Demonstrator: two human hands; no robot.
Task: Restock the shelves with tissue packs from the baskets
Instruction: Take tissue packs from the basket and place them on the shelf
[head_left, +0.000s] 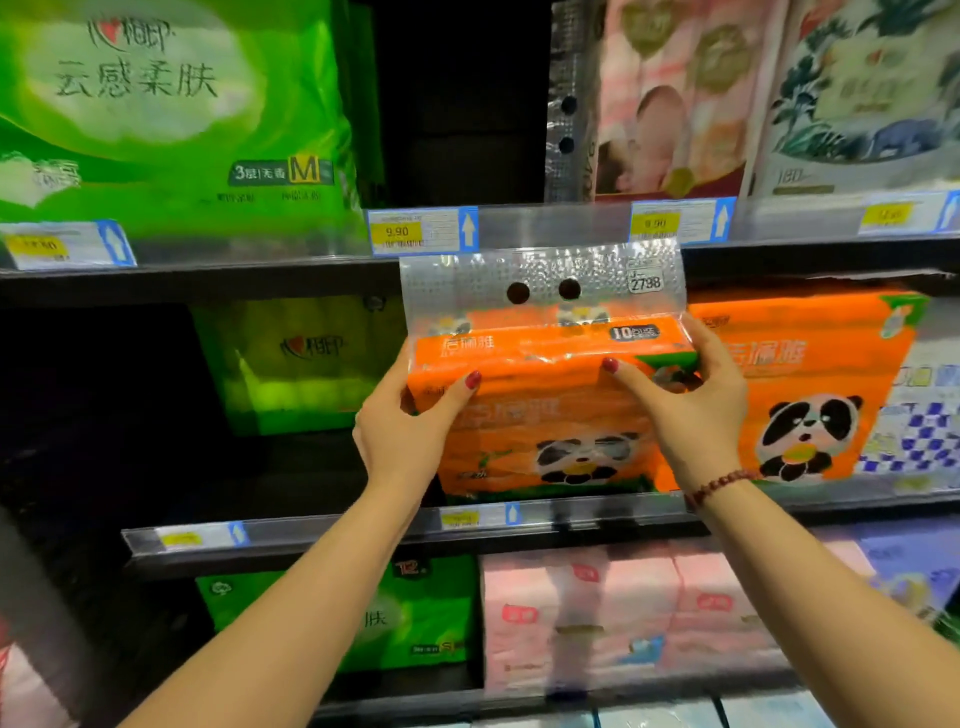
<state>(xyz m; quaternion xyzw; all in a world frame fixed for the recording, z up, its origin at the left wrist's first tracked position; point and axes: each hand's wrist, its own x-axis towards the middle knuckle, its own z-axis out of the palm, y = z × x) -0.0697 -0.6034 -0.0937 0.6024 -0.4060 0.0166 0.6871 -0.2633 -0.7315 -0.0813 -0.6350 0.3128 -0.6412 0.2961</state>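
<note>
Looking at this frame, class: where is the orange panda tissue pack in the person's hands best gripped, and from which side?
Grip the orange panda pack at its upper corners, one hand from each side, as the left hand and right hand do. It is upright, wide and soft, so two-sided support likely steadies it; the clear top flap looks flimsy.

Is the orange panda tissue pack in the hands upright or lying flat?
Upright. The orange panda pack has its clear handle flap pointing up, panda right way up, left hand and right hand gripping its upper corners.
</note>
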